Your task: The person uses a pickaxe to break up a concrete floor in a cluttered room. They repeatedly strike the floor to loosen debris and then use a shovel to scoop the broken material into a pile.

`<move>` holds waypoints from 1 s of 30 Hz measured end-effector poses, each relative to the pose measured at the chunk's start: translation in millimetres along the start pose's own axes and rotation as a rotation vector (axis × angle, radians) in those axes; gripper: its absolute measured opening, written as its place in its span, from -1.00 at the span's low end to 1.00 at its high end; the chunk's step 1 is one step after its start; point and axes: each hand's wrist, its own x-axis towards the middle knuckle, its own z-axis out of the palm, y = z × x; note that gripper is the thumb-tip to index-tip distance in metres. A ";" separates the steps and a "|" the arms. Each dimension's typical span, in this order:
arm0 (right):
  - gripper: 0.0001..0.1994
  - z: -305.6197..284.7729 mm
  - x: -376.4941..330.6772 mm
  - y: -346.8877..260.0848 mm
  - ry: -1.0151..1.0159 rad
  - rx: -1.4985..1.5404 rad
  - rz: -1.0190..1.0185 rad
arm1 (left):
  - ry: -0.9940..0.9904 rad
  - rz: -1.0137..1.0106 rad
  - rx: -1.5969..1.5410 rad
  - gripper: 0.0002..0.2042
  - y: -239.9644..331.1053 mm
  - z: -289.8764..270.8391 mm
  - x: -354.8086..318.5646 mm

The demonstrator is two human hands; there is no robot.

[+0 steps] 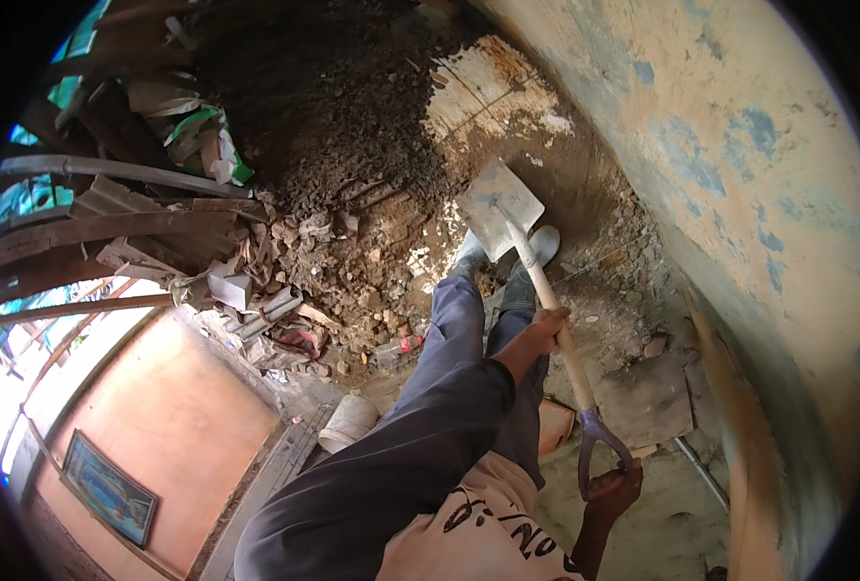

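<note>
A square-bladed shovel [548, 291] slants across the middle, its pale wooden shaft running up to a grey metal blade [497, 205]. Around the middle of the shaft, my left hand [542, 333] is closed, its arm in a dark sleeve. At the lower end, my right hand [616, 490] grips the dark purple D-shaped handle [592, 438]. The blade hangs over or in front of my boots [544, 246], partly covering them; no load shows on it. Beyond it lies dark loose soil [372, 121], with rubble [377, 266] to the left.
Broken planks [110, 237], a pole [120, 171] and torn sheets pile up at the left. A whitish bucket [348, 422] stands beside my left leg. A peeling wall [730, 155] rises close on the right. A flat slab [648, 397] lies near the handle. A framed picture [110, 487] hangs lower left.
</note>
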 end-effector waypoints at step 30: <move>-0.56 10.0 77.0 67.6 -0.124 -0.388 -0.204 | 0.118 0.217 0.300 -0.84 -3.7 -40.9 114.9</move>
